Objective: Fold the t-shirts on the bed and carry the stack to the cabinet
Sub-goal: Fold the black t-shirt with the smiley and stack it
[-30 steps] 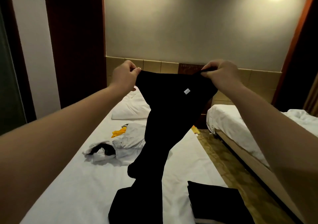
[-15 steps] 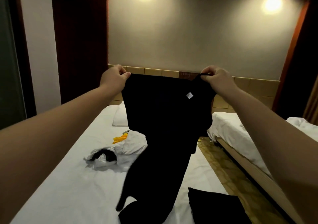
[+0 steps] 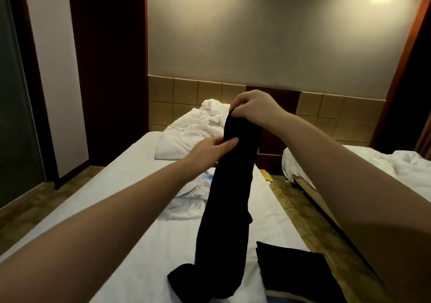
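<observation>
Head view: the right hand [image 3: 254,107] is raised above the middle of the bed [image 3: 130,174], fingers curled down and pinching the top end of a black t-shirt [image 3: 233,186]. The shirt hangs from that pinch as a long, narrow column gathered lengthwise. Its lower end lies bunched on the sheet near the foot edge of the bed.

The left hand [image 3: 210,150] reaches in from the left, a little below the right hand. Its fingers [image 3: 229,141] lie fairly straight across the front of the cloth at the shirt's left edge. The thumb is hidden, so I cannot tell whether this hand pinches the cloth or only touches it.

At the foot-right corner of the bed lies a folded black garment [image 3: 293,272], just beside the hanging shirt's lower end and flat on the sheet. Toward the middle of the bed, behind the hanging shirt, lies a crumpled white garment [image 3: 186,195] with a bluish mark on it.

At the head edge a white pillow [image 3: 177,144] rests with rumpled white bedding [image 3: 205,118] heaped behind it against the tiled headboard [image 3: 186,93].

Right of the bed runs a strip of patterned floor [image 3: 291,200] with a small yellow item [image 3: 265,175] on it. Beyond the floor stands a second bed [image 3: 373,160] with loose white sheets.
</observation>
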The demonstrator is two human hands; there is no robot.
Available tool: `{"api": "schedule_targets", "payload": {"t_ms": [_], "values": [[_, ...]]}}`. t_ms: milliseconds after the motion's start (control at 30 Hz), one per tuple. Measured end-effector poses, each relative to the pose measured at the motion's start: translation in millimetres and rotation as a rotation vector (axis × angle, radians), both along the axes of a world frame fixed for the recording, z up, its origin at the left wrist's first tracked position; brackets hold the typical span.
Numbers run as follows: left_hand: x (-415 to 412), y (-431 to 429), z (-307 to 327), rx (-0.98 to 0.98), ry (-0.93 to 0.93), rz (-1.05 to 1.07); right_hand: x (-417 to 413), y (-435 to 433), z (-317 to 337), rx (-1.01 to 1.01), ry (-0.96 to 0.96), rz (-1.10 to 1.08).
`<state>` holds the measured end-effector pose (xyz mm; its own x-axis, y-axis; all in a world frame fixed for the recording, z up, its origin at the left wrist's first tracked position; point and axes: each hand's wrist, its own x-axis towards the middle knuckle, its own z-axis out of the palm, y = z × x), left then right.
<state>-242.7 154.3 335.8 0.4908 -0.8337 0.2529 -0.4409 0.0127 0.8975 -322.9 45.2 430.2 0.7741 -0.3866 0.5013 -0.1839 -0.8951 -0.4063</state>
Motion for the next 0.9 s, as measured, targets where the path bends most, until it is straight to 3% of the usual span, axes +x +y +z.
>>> {"api": "schedule_targets", "payload": {"t_ms": [133, 267, 367, 533, 667, 900], "values": [[3.2, -3.1, -8.8, 0.0, -0.005, 0.087, -0.1, -4.3, -0.1, 0.13, -0.01, 0.053], [28.4, 8.8, -22.0, 0.06, 0.008, 0.193, -20.3, -31.4, 4.3, 0.523, -0.068, 0.092], [48.0, 25.6, -31.0, 0.05, 0.164, 0.227, -39.3, -54.8, 4.5, 0.747, -0.069, 0.111], [64.8, 36.6, -29.9, 0.042, 0.191, 0.14, -56.6, -77.6, -7.5, 0.841, 0.053, 0.105], [62.3, 37.5, -11.3, 0.12, 0.288, -0.058, -61.9, -87.7, -14.3, 0.994, 0.001, 0.189], [69.6, 44.4, 3.3, 0.172, 0.361, -0.147, -75.0, -112.9, -30.8, 1.167, 0.044, 0.384]]}}
